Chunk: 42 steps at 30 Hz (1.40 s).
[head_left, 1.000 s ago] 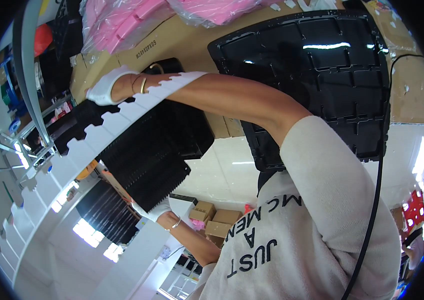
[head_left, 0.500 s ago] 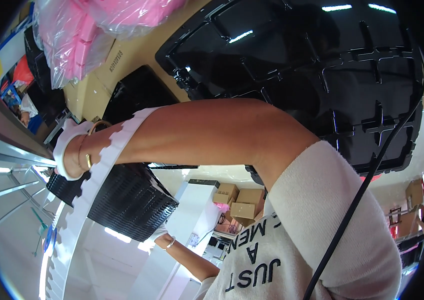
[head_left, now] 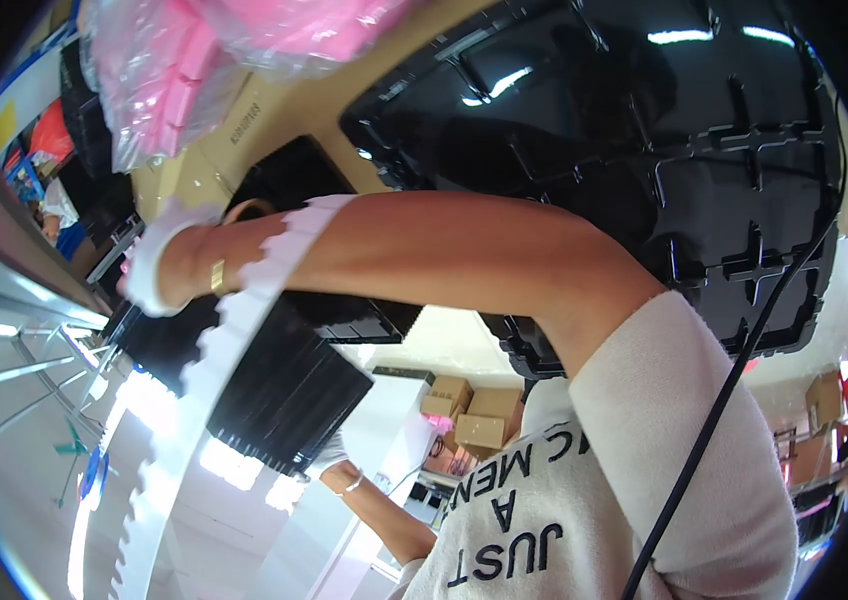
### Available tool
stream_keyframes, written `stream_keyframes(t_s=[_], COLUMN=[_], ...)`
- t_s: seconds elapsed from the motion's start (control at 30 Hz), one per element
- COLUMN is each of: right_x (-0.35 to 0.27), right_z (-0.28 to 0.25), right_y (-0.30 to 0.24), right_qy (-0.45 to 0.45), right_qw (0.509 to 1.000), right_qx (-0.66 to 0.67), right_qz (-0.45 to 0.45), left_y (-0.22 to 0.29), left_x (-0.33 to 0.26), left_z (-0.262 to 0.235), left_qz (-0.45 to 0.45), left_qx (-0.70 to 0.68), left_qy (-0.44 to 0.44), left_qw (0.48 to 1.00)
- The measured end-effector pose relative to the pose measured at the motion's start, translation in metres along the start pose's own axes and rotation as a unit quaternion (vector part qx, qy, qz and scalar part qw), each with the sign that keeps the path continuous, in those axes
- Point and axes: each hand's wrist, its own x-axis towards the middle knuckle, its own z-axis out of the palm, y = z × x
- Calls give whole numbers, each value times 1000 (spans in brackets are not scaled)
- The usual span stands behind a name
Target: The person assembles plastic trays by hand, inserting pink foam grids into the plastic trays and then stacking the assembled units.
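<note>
A stack of thin black plastic trays (head_left: 284,385) hangs tilted at the left of the picture, its layered edges showing as fine ridges. My left hand (head_left: 329,458), in a white glove, grips the stack's lower right corner. My right forearm crosses the middle from the right, and my right hand (head_left: 159,270) in its white glove is at the stack's upper left end. The right fingers are blurred and mostly hidden, so their grip does not show. A white strip with a toothed edge (head_left: 229,330) runs diagonally in front of my right forearm and the stack.
Large black moulded trays (head_left: 594,120) fill the upper right. Pink pieces in clear plastic bags (head_left: 169,70) lie on brown cardboard (head_left: 229,130) at upper left. A black cable (head_left: 714,420) hangs at right. Cardboard boxes (head_left: 484,420) stand in the background. Metal rails (head_left: 14,385) run along the left.
The stack of trays has shifted slightly up and to the right, and it is tilted differently. My right hand has moved up and right; my left hand has barely moved.
</note>
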Motion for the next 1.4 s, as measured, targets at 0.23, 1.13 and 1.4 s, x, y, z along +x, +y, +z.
stream_keyframes(t_s=[0.23, 1.13, 1.4], right_x=[-64, -56, -68], right_z=[-32, 1, 10], right_y=[61, 68, 80], right_qy=[71, 88, 190], right_qw=[990, 983, 971], right_qx=[-54, -106, -93], right_qz=[112, 123, 114], left_y=[-38, -34, -44], left_x=[-14, -46, -38], left_z=[78, 105, 96], left_qz=[-59, -94, -88], left_qx=[-147, -141, -128], left_qy=[34, 23, -21], left_qw=[987, 985, 988])
